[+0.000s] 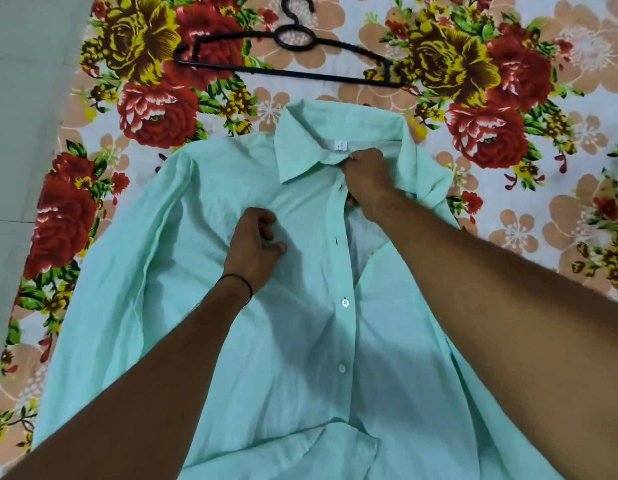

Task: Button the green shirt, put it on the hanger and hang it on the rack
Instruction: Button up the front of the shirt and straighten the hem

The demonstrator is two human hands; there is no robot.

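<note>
while the two lower buttons looked done up and the placket above them gaped, the step in hand seemed to be closing the top of the green shirt. doing it well probably meant keeping the two front edges lined up, pulling the cloth flat, and matching each button to its own hole rather than the one below. the right hand was closed in a pinch on the fabric at the collar base. the left hand lay loosely curled on the chest panel with nothing gripped, only pressing the cloth down. the shirt lay spread face up across the middle of the floral bedsheet, under both hands. the black hanger lay beyond the collar, towards the far edge of the sheet, well apart from either hand. no rack was in view.
</note>
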